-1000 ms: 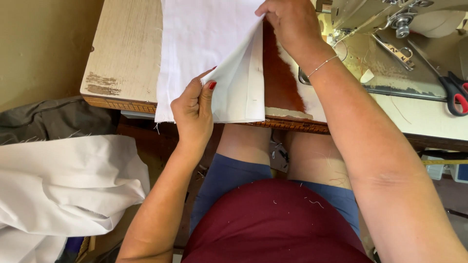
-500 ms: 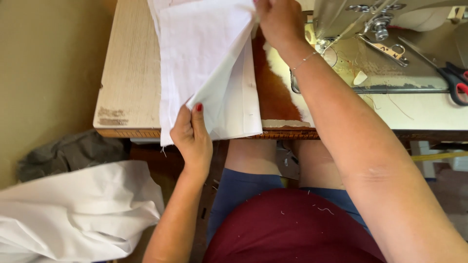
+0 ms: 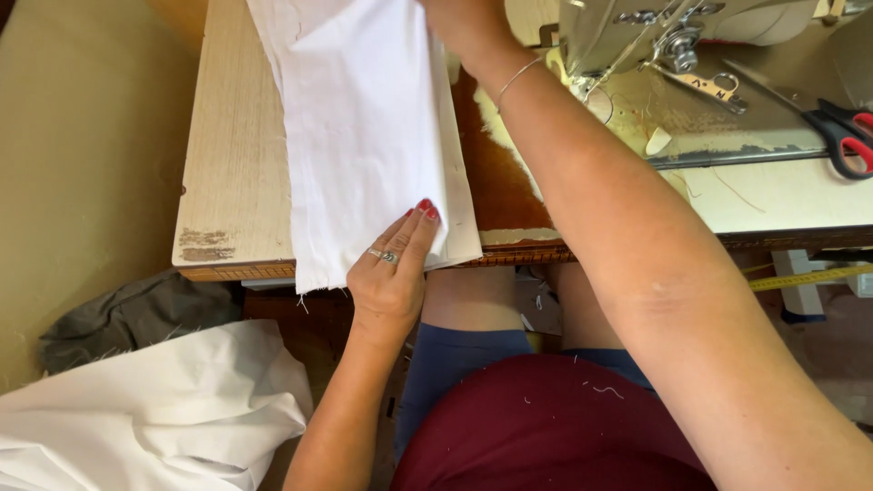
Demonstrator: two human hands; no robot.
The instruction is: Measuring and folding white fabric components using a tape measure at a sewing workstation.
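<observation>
A folded white cloth (image 3: 364,127) lies flat on the wooden sewing table (image 3: 227,182), its near edge hanging slightly over the front. My left hand (image 3: 393,273), with red nails and a ring, presses flat on the cloth's near right corner. My right hand (image 3: 459,23) rests on the cloth's far end at the top of the view, mostly cut off by the frame; a thin bracelet circles the wrist. Whether its fingers pinch the cloth is hidden.
A sewing machine (image 3: 673,36) stands at the right rear of the table, with red-handled scissors (image 3: 841,132) beside it. A yellow tape measure (image 3: 809,277) hangs at the table's front right. White fabric (image 3: 155,418) and dark cloth (image 3: 127,314) lie on the floor at left.
The lifted flap of the cloth has been laid down flat. My left hand went from pinching the fold to pressing on it. The view shifted left and closer.
</observation>
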